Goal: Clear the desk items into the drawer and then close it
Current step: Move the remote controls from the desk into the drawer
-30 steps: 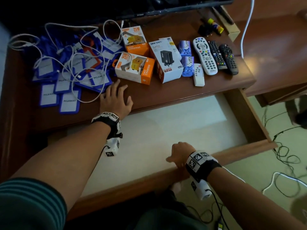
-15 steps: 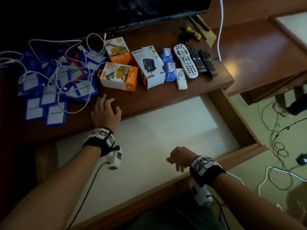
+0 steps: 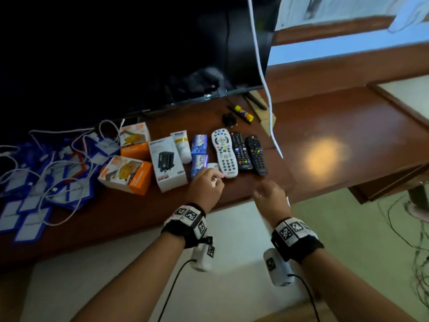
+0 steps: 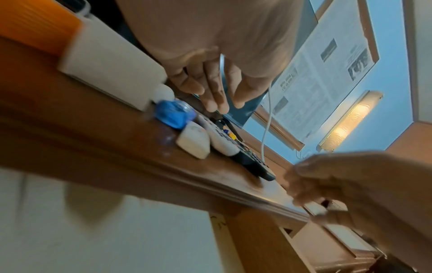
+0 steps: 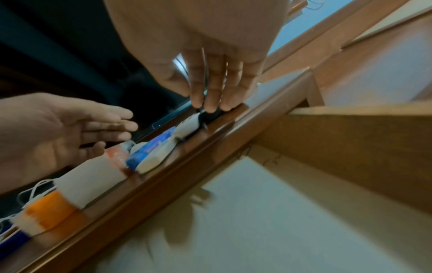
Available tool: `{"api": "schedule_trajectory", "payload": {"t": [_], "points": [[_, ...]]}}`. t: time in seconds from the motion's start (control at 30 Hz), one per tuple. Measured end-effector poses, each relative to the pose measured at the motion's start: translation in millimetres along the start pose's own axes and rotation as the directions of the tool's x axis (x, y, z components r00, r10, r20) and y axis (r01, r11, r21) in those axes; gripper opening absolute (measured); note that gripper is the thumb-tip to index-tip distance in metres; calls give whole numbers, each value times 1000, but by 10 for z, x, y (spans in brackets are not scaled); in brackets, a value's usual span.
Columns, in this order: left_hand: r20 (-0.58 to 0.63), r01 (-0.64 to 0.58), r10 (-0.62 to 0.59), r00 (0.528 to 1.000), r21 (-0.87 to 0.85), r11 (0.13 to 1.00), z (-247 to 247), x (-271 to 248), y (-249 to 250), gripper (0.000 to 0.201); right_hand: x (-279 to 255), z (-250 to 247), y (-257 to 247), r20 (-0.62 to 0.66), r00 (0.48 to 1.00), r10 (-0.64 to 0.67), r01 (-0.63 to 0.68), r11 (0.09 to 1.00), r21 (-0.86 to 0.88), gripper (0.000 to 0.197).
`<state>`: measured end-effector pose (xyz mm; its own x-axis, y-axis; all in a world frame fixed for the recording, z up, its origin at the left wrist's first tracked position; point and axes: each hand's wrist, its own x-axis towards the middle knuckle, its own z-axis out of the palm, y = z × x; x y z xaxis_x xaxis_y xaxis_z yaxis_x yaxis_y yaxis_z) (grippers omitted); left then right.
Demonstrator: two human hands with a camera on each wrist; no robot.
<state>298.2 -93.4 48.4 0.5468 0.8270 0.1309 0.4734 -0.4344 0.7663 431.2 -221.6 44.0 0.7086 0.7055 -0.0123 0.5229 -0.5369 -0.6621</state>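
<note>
The head camera looks steeply down over the bench (image 3: pixel 232 194) and the open drawer (image 3: pixel 130 263). Both wrist cameras sit low over the drawer, angled upward, close to the bench edge; all share the remotes (image 3: pixel 224 152).

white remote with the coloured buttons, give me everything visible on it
The long white plastic remote with coloured buttons lies flat, face up, near the brown wooden desk's front edge. It has a rounded top, grey and coloured keys. A black remote lies close on its right, a small white remote on its left. Neither hand touches it.
</note>
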Motion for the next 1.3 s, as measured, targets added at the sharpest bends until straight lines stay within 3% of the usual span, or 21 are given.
{"api": "schedule_trajectory", "payload": {"t": [0.17,0.27,0.37,0.47,0.6,0.73,0.83,1.0,1.13,1.3], "points": [[92,-3,-16,996,202,979,677,485,422,26,569,-112,300,116,978,-173,181,981,-65,52],[175,27,-106,979,401,916,907,604,576,40,657,-112,433,183,955,-232,256,959,-123,60],[182,70,-196,964,536,842,1048,663,630,48,665,-101,571,268,932,-245,292,944,-152,66],[179,91,-254,951,621,778,1152,651,634,52,626,-92,711,199,922,-331,355,930,-99,64],[103,79,-192,976,655,752,1232,582,663,52,573,-131,833,19,911,-412,413,910,-46,49],[71,13,-76,995,643,766,1311,464,680,41,595,-189,824,-121,931,-345,346,938,-12,21],[41,-32,9,999,606,795,1358,350,712,27,682,-187,802,-100,958,-270,275,961,40,19],[56,-47,22,998,501,864,1390,167,706,20,712,-202,792,-18,974,-227,227,967,117,21],[23,29,-42,999,396,918,1387,-46,763,33,606,-276,775,79,990,-120,113,989,93,23],[-43,179,-174,984,258,950,1372,-297,744,64,341,-322,754,141,988,53,-73,988,139,47]]}}
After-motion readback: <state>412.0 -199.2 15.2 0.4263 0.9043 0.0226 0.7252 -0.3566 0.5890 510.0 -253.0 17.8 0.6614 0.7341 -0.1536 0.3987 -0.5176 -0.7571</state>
